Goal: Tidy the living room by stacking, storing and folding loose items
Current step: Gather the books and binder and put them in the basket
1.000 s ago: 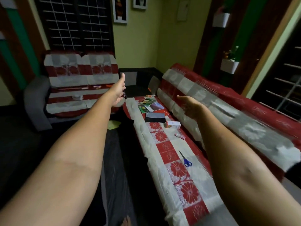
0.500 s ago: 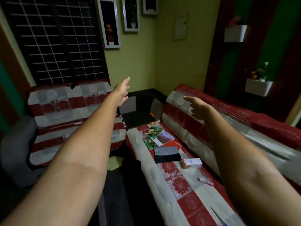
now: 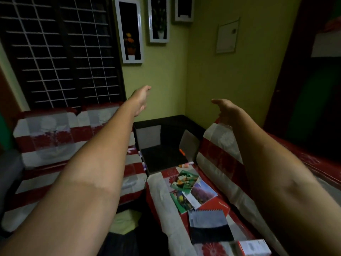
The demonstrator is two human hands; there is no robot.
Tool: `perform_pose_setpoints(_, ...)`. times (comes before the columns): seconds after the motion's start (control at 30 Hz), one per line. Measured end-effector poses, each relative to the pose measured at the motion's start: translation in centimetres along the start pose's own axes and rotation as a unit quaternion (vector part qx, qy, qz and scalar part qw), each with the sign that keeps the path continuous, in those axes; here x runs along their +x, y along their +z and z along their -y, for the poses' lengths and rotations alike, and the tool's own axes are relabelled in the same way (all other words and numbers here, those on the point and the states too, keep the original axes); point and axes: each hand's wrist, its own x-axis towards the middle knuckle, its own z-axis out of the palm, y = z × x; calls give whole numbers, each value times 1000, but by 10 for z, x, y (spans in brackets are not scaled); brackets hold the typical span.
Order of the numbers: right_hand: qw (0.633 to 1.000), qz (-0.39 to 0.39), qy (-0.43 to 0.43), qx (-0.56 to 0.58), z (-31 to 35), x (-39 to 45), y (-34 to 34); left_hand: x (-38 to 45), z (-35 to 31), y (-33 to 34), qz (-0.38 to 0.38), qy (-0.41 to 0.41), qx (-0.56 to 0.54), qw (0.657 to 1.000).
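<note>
Both arms are stretched forward at chest height, with nothing held. The left hand is loosely spread, fingers extended toward the wall; the right hand is likewise empty, its fingers relaxed and slightly curled.

The loose items lie well below and between the hands, on the red-and-white cover of the sofa seat. Nearest beneath the right hand, a fan of picture booklets is overlapped with a red book underneath. Closer to the body than these, a spiral notebook is seen, and a small carton lies at the lower edge. Some markers rest at the far end of the seat, beside a dark box below both hands.

The booklets are judged to be light, thin and floppy, with glossy covers that would probably slide over each other; they would best be squared into a pile and taken by both long edges, or along the spine. The notebook is likely stiffer and could be gripped by its wire-bound edge. The carton appears light and crushable, so a gentle hold across its sides is advised. The markers would roll and are better gathered in a closed fist.
</note>
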Motion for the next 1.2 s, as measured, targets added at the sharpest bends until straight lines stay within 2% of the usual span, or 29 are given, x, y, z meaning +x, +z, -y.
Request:
perform_pose_setpoints(0.1, 1000, -1, 11, -24, 8, 41, 14, 56, 6, 3, 29, -9, 3, 1000)
perform_pose_setpoints(0.23, 999, -44, 19, -16, 4, 95, 16, 134, 20, 18, 64, -14, -11, 998)
perform_pose_setpoints(0.47, 977, -207, 49, -19, 1, 158, 19, 261, 29, 59, 195, 4, -7, 981)
perform_pose_setpoints(0.53, 972, -227, 60, -7, 2, 166, 21, 290, 22, 71, 237, 11, -2, 972)
perform_pose_setpoints(0.63, 965, -254, 70, 11, 9, 173, 19, 321, 2, 91, 297, 22, 0, 955)
perform_pose_setpoints(0.77, 952, -292, 83, 39, -18, 201, -28, 349, -7, 121, 370, 28, -11, 929)
perform_pose_setpoints(0.9, 920, -382, 84, 13, 13, 183, 15, 372, 0, 150, 416, 30, -10, 909)
perform_pose_setpoints(1.2, 902, -422, 72, 62, 15, 245, -14, 436, 8, 198, 450, 32, -19, 892)
